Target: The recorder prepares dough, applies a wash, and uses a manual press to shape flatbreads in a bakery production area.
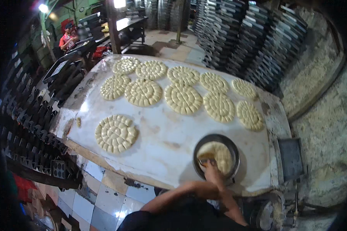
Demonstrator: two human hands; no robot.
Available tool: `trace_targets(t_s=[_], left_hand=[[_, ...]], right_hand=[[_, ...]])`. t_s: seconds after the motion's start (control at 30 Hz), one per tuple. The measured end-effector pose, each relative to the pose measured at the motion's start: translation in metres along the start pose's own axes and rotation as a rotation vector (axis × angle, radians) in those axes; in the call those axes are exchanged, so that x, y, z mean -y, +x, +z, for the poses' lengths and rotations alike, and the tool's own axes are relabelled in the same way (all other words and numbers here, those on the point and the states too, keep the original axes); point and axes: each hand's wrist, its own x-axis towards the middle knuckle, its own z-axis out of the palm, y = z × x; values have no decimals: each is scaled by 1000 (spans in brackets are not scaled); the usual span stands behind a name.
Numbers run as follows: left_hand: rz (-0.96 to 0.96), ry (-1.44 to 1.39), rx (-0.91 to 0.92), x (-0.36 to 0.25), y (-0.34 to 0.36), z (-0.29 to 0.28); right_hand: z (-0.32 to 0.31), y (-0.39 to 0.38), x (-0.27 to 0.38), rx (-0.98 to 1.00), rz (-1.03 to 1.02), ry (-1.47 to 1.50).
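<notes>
At the table's near right, a round dark pan [237, 152] holds a pale disc of dough [221, 156]. My right hand [211, 171] reaches into the pan, closed on a small dark tool [207, 161] that looks like a dough cutter, its edge against the dough's left part. Faint marks show on the dough. My left arm comes across from the left, and my left hand [207, 190] is close to the right forearm just below the pan; its fingers are hidden. A scored dough round [115, 133] lies on the left of the table.
Several more scored dough rounds [183, 97] lie in two rows across the far half of the pale table [162, 154]. Tall stacks of dark pans [219, 34] stand behind; racks of moulds [31, 127] line the left. A person [67, 38] in red stands far left.
</notes>
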Motion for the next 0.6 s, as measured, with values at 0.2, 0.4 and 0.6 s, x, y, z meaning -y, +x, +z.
trace_targets(t_s=[0.2,0.4,0.6], left_hand=[[-400,-150,-250,-67,54,12],[-809,15,56,-66,123,32],[-1083,35,-120,-17,113,79]], right_hand=[[-40,-29,-40,138,-10,-30],[-37,-24,-102,311,-110,42],[-2,-36,-154,107,-56,29]])
